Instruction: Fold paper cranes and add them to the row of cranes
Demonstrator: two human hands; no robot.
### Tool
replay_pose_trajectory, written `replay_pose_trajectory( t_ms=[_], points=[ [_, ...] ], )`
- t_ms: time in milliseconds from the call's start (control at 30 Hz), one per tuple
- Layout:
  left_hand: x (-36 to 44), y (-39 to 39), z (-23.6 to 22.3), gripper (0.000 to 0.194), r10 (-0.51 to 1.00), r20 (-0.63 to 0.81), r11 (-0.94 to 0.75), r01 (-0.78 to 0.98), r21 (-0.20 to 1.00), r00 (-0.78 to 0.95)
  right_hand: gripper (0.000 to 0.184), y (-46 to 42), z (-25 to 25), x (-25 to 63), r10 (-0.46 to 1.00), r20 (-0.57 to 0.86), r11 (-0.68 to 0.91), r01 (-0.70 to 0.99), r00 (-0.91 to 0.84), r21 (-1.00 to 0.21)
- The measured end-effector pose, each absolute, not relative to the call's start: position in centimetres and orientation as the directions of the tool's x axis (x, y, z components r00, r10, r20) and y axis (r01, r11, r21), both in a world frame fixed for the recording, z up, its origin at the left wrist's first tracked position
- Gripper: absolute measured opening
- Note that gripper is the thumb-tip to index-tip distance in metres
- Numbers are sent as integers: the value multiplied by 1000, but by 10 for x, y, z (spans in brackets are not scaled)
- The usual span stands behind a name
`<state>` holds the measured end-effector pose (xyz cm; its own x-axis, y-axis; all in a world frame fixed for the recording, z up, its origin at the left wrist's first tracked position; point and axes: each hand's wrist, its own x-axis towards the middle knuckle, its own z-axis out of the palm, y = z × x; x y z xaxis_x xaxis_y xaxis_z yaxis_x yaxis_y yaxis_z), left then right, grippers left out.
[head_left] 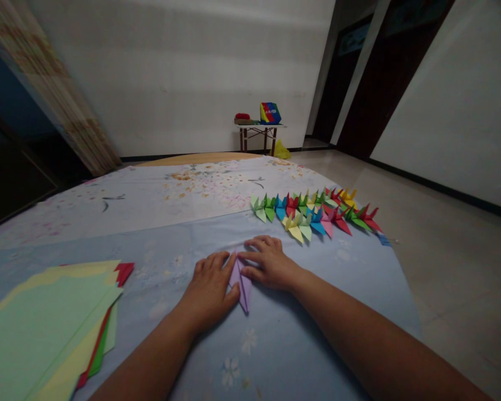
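Note:
A purple folded paper (245,287), long and kite-shaped with a centre crease, lies on the blue tablecloth with its narrow point towards me. My left hand (211,287) holds its left side, index finger by the top tip and thumb on the lower left edge. On the other side, my right hand (271,263) has its index finger at the top tip and its thumb on the right edge. Its other fingers are bent and spread above the cloth. The fingertips cover parts of the paper's upper edges.
Several folded paper cranes (317,221) in many colours stand in rows at the right back. A stack of coloured paper sheets (45,323) lies at the left. Under them is a blue floral tablecloth (234,356). Against the wall, a small table (261,126) carries a colourful bag (270,113).

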<state>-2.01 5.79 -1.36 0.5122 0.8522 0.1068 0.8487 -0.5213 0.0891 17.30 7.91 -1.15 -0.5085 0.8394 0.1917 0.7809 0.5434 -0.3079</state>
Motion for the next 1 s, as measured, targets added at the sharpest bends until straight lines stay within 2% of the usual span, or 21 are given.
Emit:
replay_pose_trajectory(
  t_ms=[167,367,600,1000],
  points=[
    [-16,54,-12,50,855,70,-517,854,50,513,42,74,-4,171,817,148,576,792,-557,-202],
    [-16,54,-12,50,861,58,-508,860,46,506,42,70,1,169,812,121,584,800,-571,-140],
    [-16,55,-13,51,862,65,-507,860,62,503,42,66,3,167,836,98,548,829,-540,-111],
    [-17,58,-10,55,860,110,-506,859,77,497,40,66,-1,167,850,120,525,841,-513,-130]
  ],
)
